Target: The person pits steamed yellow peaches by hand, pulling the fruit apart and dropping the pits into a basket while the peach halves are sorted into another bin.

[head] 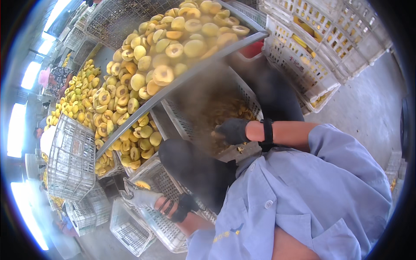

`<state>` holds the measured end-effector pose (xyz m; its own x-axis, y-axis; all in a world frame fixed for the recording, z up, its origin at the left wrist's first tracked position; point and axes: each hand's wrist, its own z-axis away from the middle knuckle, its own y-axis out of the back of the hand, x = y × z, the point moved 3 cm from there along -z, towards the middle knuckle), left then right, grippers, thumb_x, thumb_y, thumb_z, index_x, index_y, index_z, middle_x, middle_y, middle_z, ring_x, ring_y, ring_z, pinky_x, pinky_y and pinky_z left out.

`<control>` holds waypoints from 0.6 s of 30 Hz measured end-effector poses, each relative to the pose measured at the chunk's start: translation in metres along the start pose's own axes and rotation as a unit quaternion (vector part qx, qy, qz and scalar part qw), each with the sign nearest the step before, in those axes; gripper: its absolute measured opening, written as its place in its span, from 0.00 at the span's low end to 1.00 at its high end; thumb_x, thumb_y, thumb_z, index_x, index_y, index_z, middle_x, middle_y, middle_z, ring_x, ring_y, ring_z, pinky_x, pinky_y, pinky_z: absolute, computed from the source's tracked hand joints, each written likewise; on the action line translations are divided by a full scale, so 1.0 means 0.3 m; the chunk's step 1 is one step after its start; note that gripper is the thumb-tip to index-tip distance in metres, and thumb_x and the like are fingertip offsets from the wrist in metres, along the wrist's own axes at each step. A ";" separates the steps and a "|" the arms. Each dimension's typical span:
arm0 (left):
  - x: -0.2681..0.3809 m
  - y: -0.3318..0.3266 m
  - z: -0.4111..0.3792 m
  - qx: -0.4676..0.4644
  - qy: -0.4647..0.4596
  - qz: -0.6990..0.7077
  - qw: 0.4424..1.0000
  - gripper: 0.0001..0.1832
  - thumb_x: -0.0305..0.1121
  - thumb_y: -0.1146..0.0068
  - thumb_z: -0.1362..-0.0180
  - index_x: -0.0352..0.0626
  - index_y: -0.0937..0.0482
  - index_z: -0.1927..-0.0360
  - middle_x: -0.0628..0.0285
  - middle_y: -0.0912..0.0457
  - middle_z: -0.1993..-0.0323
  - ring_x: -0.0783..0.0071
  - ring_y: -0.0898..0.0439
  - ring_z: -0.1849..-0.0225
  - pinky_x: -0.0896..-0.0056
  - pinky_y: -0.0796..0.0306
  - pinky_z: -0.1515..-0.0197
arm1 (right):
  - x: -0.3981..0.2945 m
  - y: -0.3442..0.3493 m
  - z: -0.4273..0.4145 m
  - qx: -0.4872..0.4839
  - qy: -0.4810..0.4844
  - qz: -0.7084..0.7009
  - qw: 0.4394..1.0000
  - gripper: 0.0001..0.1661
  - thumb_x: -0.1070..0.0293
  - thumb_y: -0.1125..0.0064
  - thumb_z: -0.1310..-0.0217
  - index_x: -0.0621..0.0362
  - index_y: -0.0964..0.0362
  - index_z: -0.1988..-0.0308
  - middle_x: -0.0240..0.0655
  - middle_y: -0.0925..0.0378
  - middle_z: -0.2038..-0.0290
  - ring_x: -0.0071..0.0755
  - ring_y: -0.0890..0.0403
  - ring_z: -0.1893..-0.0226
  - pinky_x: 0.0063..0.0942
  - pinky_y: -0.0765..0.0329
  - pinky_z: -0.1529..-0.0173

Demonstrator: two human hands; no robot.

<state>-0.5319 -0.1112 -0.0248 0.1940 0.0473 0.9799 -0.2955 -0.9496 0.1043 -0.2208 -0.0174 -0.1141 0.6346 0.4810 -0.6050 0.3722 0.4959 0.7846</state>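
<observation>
Halved yellow peaches (163, 75), many showing reddish pit hollows, lie heaped on a metal-edged table (182, 83). My left hand (139, 194), in a pale glove, is low on the left over a white plastic crate (167, 227). A yellow peach piece (142, 185) is beside its fingers; whether they hold it is unclear. My right hand (230, 131), in a dark glove, reaches over a crate (248, 94) between my knees, with brownish-yellow scraps (239, 109) inside. Its fingers are blurred and what they hold cannot be told.
White crates (292, 55) with yellow fruit are stacked at the upper right. A crate (70, 159) leans by the table's left end, and another (130, 227) is on the floor. A red container (252, 50) is under the table edge. A person in a pink hat (44, 77) is far left.
</observation>
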 end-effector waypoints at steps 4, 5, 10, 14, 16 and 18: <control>-0.040 -0.264 -0.119 -0.198 -0.062 0.143 0.968 0.18 0.33 0.59 0.33 0.36 0.27 0.44 0.50 0.22 0.50 0.62 0.22 0.49 0.67 0.24 0.48 | 0.004 -0.057 -0.043 -0.031 -0.003 -0.005 0.999 0.15 0.64 0.44 0.45 0.52 0.27 0.55 0.43 0.20 0.62 0.51 0.20 0.60 0.44 0.26 0.58; -0.052 -0.383 -0.155 -0.237 -0.049 0.150 0.959 0.16 0.32 0.60 0.32 0.39 0.26 0.46 0.49 0.18 0.56 0.65 0.19 0.53 0.69 0.22 0.51 | 0.004 -0.060 -0.049 -0.034 -0.007 -0.011 0.999 0.15 0.64 0.45 0.44 0.51 0.26 0.55 0.41 0.20 0.59 0.49 0.20 0.58 0.42 0.25 0.56; -0.105 -0.923 -0.270 -0.319 -0.247 -0.435 0.805 0.24 0.49 0.48 0.40 0.36 0.20 0.54 0.48 0.17 0.60 0.52 0.18 0.58 0.57 0.28 0.55 | 0.012 -0.045 -0.051 -0.017 -0.019 -0.057 0.998 0.15 0.65 0.42 0.44 0.52 0.27 0.55 0.42 0.20 0.60 0.49 0.20 0.59 0.41 0.26 0.56; -0.166 -1.062 -0.347 -0.420 -0.226 -0.369 0.798 0.23 0.46 0.39 0.45 0.32 0.18 0.61 0.53 0.16 0.68 0.61 0.18 0.66 0.59 0.27 0.61 | 0.005 0.009 -0.080 0.104 0.045 -0.131 0.985 0.18 0.62 0.38 0.45 0.56 0.32 0.56 0.49 0.23 0.70 0.59 0.22 0.69 0.47 0.28 0.65; -0.167 -1.014 -0.365 -0.443 -0.224 -0.252 0.830 0.20 0.40 0.36 0.46 0.30 0.19 0.59 0.57 0.17 0.70 0.69 0.20 0.71 0.66 0.27 0.66 | -0.008 0.053 -0.111 0.152 0.059 -0.175 0.971 0.20 0.60 0.37 0.45 0.56 0.32 0.55 0.49 0.23 0.69 0.60 0.22 0.69 0.45 0.27 0.65; -0.137 -0.927 -0.344 -0.431 -0.226 -0.122 0.865 0.19 0.35 0.35 0.46 0.30 0.20 0.57 0.59 0.18 0.70 0.72 0.21 0.74 0.71 0.27 0.70 | -0.035 0.119 -0.147 0.214 0.074 -0.203 0.953 0.17 0.61 0.40 0.42 0.56 0.31 0.55 0.48 0.23 0.67 0.56 0.22 0.66 0.42 0.27 0.62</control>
<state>-0.5542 0.1829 -0.0765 0.6369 -0.0975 0.7648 -0.7443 -0.3364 0.5769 -0.2441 0.0273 -0.0856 0.2894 0.4251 -0.8576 0.8284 0.3377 0.4469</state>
